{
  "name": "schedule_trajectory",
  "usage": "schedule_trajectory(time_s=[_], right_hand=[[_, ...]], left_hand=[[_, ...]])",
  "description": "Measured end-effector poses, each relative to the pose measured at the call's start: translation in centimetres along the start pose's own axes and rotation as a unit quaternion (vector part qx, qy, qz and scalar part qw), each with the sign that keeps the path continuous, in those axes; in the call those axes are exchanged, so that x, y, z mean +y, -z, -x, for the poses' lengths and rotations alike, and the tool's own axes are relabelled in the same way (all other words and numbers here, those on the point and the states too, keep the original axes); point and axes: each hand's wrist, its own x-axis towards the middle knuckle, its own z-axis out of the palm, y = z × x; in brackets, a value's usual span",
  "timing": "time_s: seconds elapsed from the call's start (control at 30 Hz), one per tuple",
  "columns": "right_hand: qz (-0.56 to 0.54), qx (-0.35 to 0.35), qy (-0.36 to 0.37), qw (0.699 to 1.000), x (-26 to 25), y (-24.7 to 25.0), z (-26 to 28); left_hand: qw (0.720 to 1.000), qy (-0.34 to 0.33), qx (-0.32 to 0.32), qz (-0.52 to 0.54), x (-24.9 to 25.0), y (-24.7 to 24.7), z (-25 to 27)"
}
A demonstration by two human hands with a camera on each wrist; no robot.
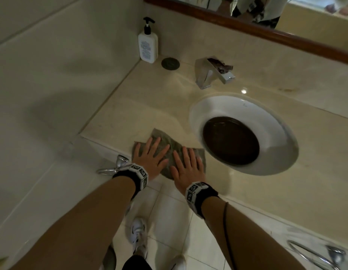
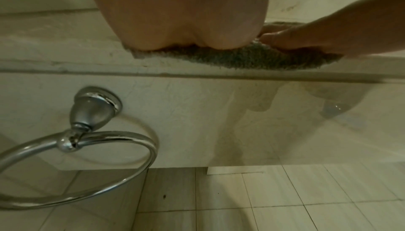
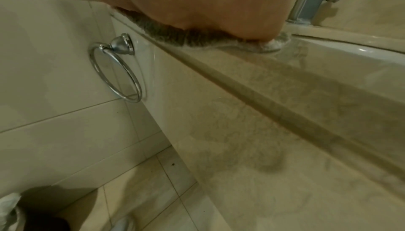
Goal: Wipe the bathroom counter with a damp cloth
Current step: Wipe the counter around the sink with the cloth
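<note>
A grey-green cloth [image 1: 170,146] lies spread on the beige marble counter [image 1: 145,106] at its front left corner, beside the sink. Both hands press flat on it with straight fingers: my left hand [image 1: 149,156] on its left half, my right hand [image 1: 187,166] on its right half. The left wrist view shows the heel of my left palm [image 2: 184,26] on the cloth [image 2: 241,57] at the counter's front edge, with my right hand [image 2: 306,35] beside it. From the right wrist, my right palm [image 3: 208,9] covers the cloth [image 3: 166,31].
A white round sink [image 1: 245,133] with a dark drain sits right of the cloth. A chrome faucet [image 1: 212,72], a white pump bottle [image 1: 147,45] and a dark round disc [image 1: 170,63] stand at the back. A chrome towel ring [image 2: 72,148] hangs below the counter's left end.
</note>
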Motion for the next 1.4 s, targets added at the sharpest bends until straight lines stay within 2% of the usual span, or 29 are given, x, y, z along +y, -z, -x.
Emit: schedule_trajectory(time_s=[0.17, 0.27, 0.43, 0.57, 0.73, 0.97, 1.17, 1.4], right_hand=[[-0.02, 0.02, -0.036, 0.999, 0.1, 0.9, -3.0], [-0.033, 0.027, -0.067, 0.997, -0.1, 1.1, -5.8], [-0.024, 0.031, -0.069, 0.997, -0.3, 2.9, -10.1], [-0.034, 0.024, -0.059, 0.997, 0.1, 4.1, -13.8], [-0.04, 0.008, -0.063, 0.997, 0.4, 4.2, -16.0], [-0.033, -0.003, -0.05, 0.998, 0.3, 4.1, -14.3], [0.01, -0.009, -0.019, 1.0, 0.5, 3.2, -9.6], [0.001, -0.019, -0.002, 1.0, 1.7, 1.3, -2.1]], left_hand=[[0.999, 0.013, -0.014, 0.029, -0.4, 1.4, -2.7], [0.999, 0.024, 0.0, 0.044, -1.0, 2.2, -5.3], [0.999, -0.015, 0.019, 0.03, -3.1, 4.1, -10.5], [0.996, -0.061, 0.065, 0.005, -3.8, 5.6, -14.8], [0.993, -0.086, 0.073, -0.02, -3.9, 6.2, -17.0], [0.996, -0.08, 0.047, -0.004, -3.5, 5.5, -14.9], [0.998, -0.052, 0.024, 0.006, -2.1, 3.8, -9.9], [1.0, -0.016, 0.008, 0.001, 1.7, 1.0, -3.4]])
